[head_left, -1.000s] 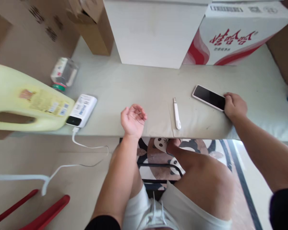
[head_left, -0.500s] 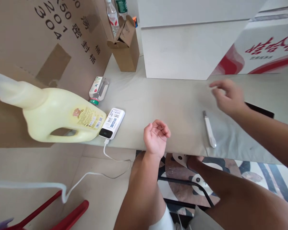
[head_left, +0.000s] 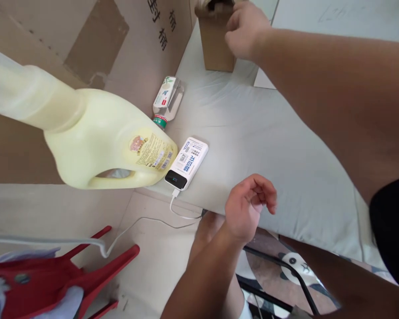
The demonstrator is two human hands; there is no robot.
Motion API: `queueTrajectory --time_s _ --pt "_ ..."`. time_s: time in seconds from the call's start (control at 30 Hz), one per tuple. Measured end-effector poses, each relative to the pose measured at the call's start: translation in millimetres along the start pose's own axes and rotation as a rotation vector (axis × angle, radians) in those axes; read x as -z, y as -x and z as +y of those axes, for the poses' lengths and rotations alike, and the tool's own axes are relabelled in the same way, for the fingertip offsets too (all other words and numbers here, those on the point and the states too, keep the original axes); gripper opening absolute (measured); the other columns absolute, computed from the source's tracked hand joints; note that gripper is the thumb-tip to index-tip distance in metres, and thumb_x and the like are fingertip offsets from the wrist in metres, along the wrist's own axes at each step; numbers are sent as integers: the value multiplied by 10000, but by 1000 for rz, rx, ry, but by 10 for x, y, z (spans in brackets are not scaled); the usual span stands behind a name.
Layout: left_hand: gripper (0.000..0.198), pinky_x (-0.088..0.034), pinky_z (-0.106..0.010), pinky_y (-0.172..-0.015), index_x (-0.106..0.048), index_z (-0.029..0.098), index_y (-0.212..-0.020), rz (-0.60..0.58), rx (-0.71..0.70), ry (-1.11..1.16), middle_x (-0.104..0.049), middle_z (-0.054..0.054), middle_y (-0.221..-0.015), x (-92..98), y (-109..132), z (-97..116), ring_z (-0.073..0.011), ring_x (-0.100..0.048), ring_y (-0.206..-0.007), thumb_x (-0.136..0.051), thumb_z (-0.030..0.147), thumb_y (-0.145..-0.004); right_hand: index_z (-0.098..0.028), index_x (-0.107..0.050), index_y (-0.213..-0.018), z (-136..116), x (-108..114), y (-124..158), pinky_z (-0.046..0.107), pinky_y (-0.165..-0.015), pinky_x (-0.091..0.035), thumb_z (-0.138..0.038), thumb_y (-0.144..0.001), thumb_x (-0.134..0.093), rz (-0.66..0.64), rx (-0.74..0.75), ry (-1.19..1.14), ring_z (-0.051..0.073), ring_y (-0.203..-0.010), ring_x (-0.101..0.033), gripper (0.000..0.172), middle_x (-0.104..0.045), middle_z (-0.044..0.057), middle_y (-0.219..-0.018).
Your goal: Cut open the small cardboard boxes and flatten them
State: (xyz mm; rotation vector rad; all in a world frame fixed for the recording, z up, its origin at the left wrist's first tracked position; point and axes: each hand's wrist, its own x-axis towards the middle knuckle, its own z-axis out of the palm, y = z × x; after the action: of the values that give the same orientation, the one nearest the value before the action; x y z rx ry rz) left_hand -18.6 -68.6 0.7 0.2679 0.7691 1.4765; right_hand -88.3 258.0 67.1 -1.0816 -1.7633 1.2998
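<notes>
My left hand (head_left: 244, 206) hovers at the front edge of the cloth-covered table, palm turned up and fingers loosely bent, with nothing in it. My right hand (head_left: 246, 31) reaches far across to a small brown cardboard box (head_left: 217, 46), whose top is open. Its bent fingers and thumb are a little apart at the box's right side and rim; whether they press on it is hard to see. Nearest to my left hand lies a white power bank (head_left: 188, 161) with a dark display and a plugged-in white cable (head_left: 173, 206).
A large pale-yellow jug (head_left: 103, 128) lies on its side at the left, and a clear bottle (head_left: 169, 99) with a green cap lies behind it. A big carton (head_left: 146, 62) rises at the back left. A red plastic stool (head_left: 53, 283) stands on the floor below.
My right hand has swung from the table's right side to the small cardboard box at the back. The view has turned left, and the white knife-like tool is out of sight.
</notes>
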Motion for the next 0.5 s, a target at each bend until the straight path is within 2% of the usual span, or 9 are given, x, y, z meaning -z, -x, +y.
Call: queueTrajectory --time_s 0.07,0.13,0.2,0.3,0.43,0.5 --pt "429 -330 -314 -578 -608 170 -682 -3 -21 -10 -495 -30 -577 42 7 32 -134 -454 -518 -524 585 -752 -211 -679 -855 93 36 -32 455 -1201 -376 -52 -757 -644 39 133 314 277 -1450 -408 190 -597 0 -1350" --pt "423 -336 -309 -577 -594 164 -692 -2 -40 -19 -495 -27 -577 63 22 44 -133 -449 -523 -500 570 -760 -208 -669 -1042 148 85 -5 509 -1235 -347 -124 -788 -660 68 256 536 259 -1369 -492 268 -590 31 -1398" --pt "415 -338 -299 -575 -588 160 -696 -1 -54 -15 -492 -25 -579 59 47 36 -132 -452 -529 -495 560 -760 -249 -665 -1049 136 120 70 471 -1258 -333 -173 -834 -619 49 274 607 224 -1332 -527 233 -587 8 -1409" --pt "402 -340 -287 -578 -588 158 -693 2 -81 -11 -491 -20 -585 10 83 -8 -124 -453 -532 -504 546 -762 -300 -676 -1001 17 124 269 421 -1231 -386 -197 -850 -605 -13 255 717 202 -1314 -533 195 -615 -31 -1374" --pt "402 -347 -288 -578 -587 156 -698 10 -145 -75 -488 -16 -589 -54 82 -110 -125 -453 -535 -490 539 -775 -151 -698 -1101 -158 166 701 405 -1210 -396 -150 -886 -553 -69 386 761 205 -1305 -555 259 -638 53 -1375" --pt "389 -357 -296 -586 -581 164 -717 76 -243 -158 -476 -10 -579 -41 57 -161 -136 -456 -546 -460 524 -799 -168 -706 -1079 -201 301 1021 383 -1159 -450 -132 -886 -560 -125 437 743 195 -1229 -605 244 -660 46 -1339"
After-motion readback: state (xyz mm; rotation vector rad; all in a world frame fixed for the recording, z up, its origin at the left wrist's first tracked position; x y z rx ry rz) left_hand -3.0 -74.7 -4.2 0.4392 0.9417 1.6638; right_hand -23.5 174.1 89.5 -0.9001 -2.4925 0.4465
